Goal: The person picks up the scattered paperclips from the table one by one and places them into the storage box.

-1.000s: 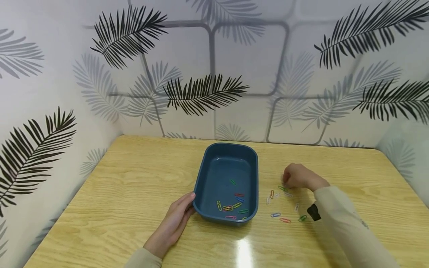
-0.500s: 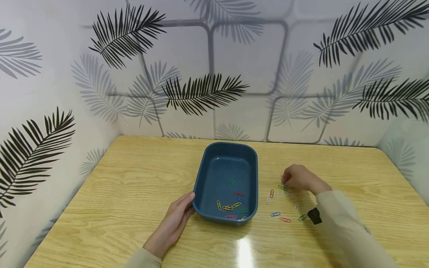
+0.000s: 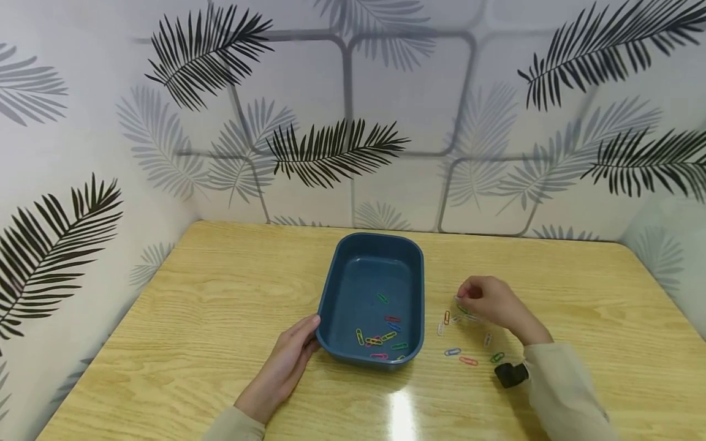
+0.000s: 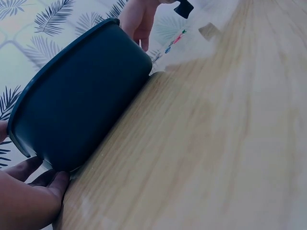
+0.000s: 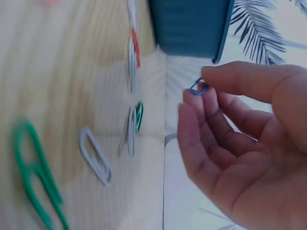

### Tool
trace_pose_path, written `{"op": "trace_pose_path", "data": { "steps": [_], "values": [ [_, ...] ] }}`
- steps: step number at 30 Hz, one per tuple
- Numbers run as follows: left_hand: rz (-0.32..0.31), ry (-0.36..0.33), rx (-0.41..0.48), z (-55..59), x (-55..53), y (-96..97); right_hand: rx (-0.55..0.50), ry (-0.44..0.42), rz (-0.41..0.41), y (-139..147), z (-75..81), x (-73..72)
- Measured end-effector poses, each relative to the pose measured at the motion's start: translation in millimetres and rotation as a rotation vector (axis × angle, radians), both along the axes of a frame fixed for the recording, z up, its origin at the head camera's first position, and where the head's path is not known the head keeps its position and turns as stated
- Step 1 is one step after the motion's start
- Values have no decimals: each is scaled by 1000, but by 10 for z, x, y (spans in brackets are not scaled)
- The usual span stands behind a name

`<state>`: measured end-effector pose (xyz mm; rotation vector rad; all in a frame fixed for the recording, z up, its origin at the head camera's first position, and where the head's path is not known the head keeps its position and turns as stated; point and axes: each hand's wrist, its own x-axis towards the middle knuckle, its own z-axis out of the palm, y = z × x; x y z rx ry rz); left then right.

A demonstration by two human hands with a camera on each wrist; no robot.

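A dark blue rectangular plastic bin (image 3: 366,275) stands mid-table with several coloured paper clips (image 3: 377,342) on its floor, mostly towards the near end. My left hand (image 3: 284,364) holds the bin's near left corner, thumb at the rim and fingers low against the outer wall (image 4: 72,96). To the right of the bin, my right hand (image 3: 496,303) pinches a small blue paper clip (image 5: 197,88) between thumb and fingertips, above the table. Below it, white, green and red clips lie scattered, among them a green paper clip (image 3: 497,357) and a blue paper clip (image 3: 453,351).
The wood-grain table (image 3: 231,288) backs onto a wall (image 3: 402,98) with a leaf print. Another printed wall (image 3: 66,141) runs along the left. A black wrist device (image 3: 512,375) sticks out beneath the right sleeve.
My right hand has risen from the scattered clips and shifted slightly left towards the bin, a paper clip in its fingertips. My left hand and the bin stay in place.
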<state>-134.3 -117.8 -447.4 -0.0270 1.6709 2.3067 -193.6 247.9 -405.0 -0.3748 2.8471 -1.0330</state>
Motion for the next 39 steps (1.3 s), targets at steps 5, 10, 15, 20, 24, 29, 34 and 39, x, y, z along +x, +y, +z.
{"op": "trace_pose_path", "data": {
  "steps": [5,10,15,20,24,29,34,39],
  "values": [
    [5,-3,3,-1,-9,-1,-78,83,-54,-91,33,66],
    [10,-6,2,2,-6,-6,-116,154,-57,-151,5,67],
    [8,-6,2,3,-6,-6,-110,142,-55,-167,-46,82],
    [15,-8,3,4,-8,-1,-112,115,-58,-175,-71,110],
    [21,-12,2,5,-10,4,-115,94,-57,-173,-85,125],
    [21,-12,-4,2,-10,8,-114,86,-49,-182,-72,149],
    [21,-3,-6,-1,-9,9,-104,120,-47,-211,-23,181],
    [25,-3,-8,-7,-6,9,-122,131,-24,-268,58,243]
  ]
}}
